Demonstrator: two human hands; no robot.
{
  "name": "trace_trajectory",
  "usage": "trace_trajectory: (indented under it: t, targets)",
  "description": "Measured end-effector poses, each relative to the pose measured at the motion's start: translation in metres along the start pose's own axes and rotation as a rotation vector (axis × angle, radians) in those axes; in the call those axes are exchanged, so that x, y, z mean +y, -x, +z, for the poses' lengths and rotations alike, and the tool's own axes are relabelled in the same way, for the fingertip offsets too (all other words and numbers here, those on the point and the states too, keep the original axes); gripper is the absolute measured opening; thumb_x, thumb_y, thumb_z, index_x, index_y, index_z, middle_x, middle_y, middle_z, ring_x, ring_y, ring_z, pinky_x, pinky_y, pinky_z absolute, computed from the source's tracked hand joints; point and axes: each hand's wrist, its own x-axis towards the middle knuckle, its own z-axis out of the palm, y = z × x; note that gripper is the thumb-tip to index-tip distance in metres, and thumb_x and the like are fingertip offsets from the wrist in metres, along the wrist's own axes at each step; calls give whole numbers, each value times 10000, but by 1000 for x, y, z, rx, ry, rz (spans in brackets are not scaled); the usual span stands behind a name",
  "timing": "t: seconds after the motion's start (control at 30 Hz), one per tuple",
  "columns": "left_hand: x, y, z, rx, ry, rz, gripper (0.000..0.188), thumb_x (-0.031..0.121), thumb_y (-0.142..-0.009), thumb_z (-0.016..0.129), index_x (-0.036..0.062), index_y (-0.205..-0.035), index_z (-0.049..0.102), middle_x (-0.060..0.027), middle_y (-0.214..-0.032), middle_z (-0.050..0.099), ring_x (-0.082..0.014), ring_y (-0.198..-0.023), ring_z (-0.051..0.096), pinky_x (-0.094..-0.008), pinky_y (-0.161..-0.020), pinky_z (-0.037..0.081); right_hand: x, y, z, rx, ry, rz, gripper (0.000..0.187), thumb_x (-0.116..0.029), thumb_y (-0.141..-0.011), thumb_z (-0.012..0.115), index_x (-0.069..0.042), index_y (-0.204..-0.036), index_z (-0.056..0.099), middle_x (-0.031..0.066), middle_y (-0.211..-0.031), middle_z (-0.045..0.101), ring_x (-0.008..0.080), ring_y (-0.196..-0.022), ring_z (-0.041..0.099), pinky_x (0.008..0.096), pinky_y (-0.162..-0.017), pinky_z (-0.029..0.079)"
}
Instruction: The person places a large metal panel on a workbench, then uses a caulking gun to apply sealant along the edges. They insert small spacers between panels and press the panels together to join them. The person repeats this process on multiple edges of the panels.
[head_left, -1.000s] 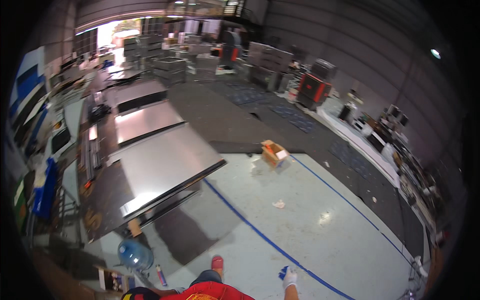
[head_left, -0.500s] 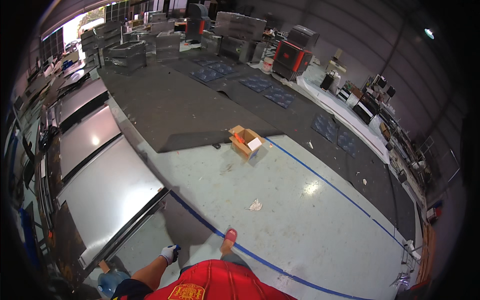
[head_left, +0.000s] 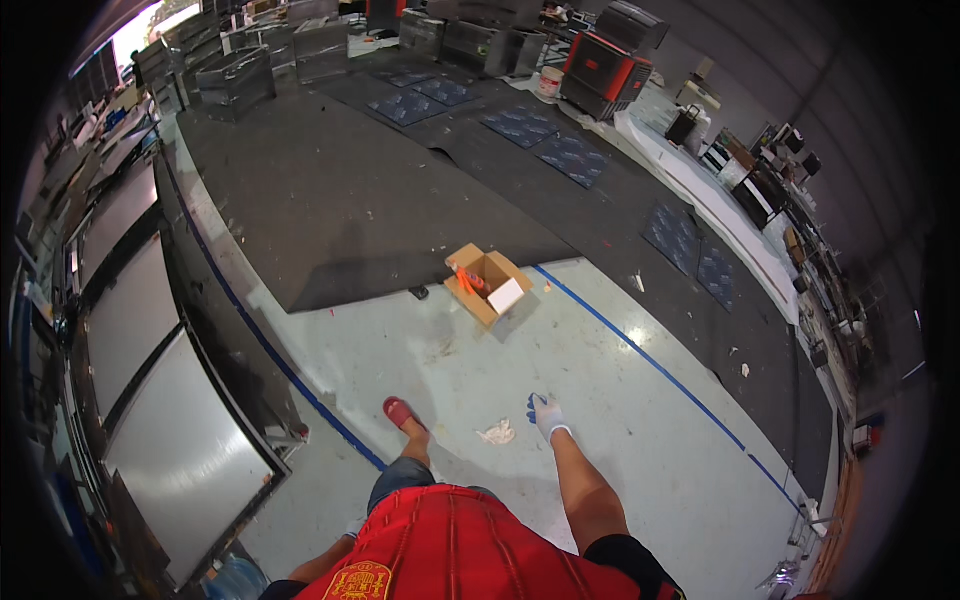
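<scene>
Carton (head_left: 491,270) lies ahead, slightly L of R hand (head_left: 544,413), the nearer one, w/ fingers curled, grip unclear. L hand (head_left: 353,530) mostly hidden, state I cannot tell.

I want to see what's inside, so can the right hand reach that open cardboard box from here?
Probably not from here: the right hand hangs well short of the cardboard box, with pale floor between them. Nothing seems to block the way, though; the gap is the problem.
</scene>
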Motion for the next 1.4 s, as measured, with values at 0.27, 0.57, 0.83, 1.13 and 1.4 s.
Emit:
trace_trajectory:
  t: [0.27,0.57,0.83,1.13,1.4]
  targets:
    - [83,-155,-127,16,252,-61,369,408,-1048,651,78,-1190,734,-65,-879,711,-251,-724,654,-412,-669,517,-22,-113,124,-97,463,196,613,-558,-1044,585,-12,-1287,721,229,-1245,757,388,-1178,711,454,-1038,521]
    - [270,-210,-283,295,1388,-288,326,353,-1054,646,44,-1107,737,-3,-671,553,-131,-519,506,-306,-491,401,-122,-308,178,-236,461,41,600,-539,-998,674,-48,-1343,694,246,-1320,719,415,-1258,673,458,-1065,516]
    - [440,-153,-229,-20,1276,-1084,325,380,-1003,741,117,-1194,732,-71,-953,728,-150,-751,668,-301,-646,547,-189,-606,305,-227,575,102,878,-584,-885,800,22,-1469,550,284,-1444,624,432,-1339,606,457,-1147,475]
    - [573,-225,-261,64,1483,-1163,307,294,-955,768,58,-1119,661,-73,-916,693,-153,-759,648,-278,-604,519,-204,-672,331,-142,1127,256,611,-429,-874,792,-65,-1329,609,178,-1393,617,377,-1346,586,525,-1103,488]
    - [605,-278,-315,179,1667,-646,478,434,-945,810,-8,-1100,713,-105,-752,671,-239,-619,640,-347,-576,491,-218,-683,169,-130,1040,-29,362,-319,-901,762,-95,-1175,685,181,-1167,737,386,-1067,732,530,-883,569]
